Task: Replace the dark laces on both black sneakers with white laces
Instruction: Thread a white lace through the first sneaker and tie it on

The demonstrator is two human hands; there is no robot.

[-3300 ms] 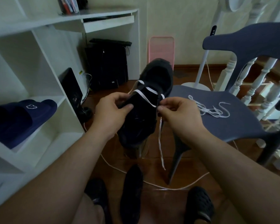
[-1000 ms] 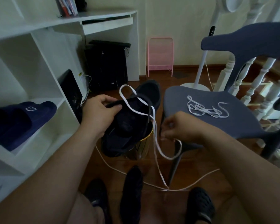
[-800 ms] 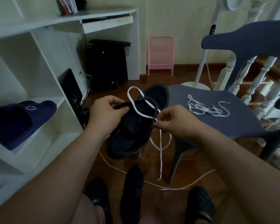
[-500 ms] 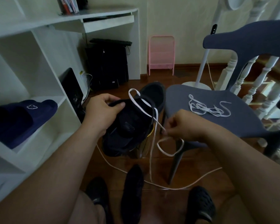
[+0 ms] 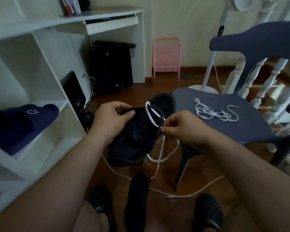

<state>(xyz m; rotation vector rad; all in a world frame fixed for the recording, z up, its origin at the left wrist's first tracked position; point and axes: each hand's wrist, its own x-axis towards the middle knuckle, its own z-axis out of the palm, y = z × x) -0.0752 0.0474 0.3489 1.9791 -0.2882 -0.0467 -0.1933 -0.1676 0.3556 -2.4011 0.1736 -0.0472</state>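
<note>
A black sneaker [image 5: 137, 134] is held in the air at the middle of the view, toe pointing away. My left hand [image 5: 112, 121] grips its left side near the tongue. A white lace [image 5: 151, 117] loops across its upper eyelets, and its free end hangs in a loop below the shoe. My right hand [image 5: 179, 126] pinches this lace at the shoe's right edge. A second white lace [image 5: 214, 113] lies bunched on the blue chair seat [image 5: 238, 129]. Another black sneaker [image 5: 137, 198] stands on the floor between my feet.
White shelving [image 5: 40, 91] stands on the left with a navy slipper [image 5: 22, 121] in one bay. A dark computer tower [image 5: 110, 67] and pink rack [image 5: 167, 56] stand behind. A white cable [image 5: 174, 195] crosses the wooden floor. White balusters [image 5: 273, 81] are at right.
My right hand has come back up to the shoe's right edge after pulling the lace outward. The shoe has dropped lower and tilted since the oldest frame.
</note>
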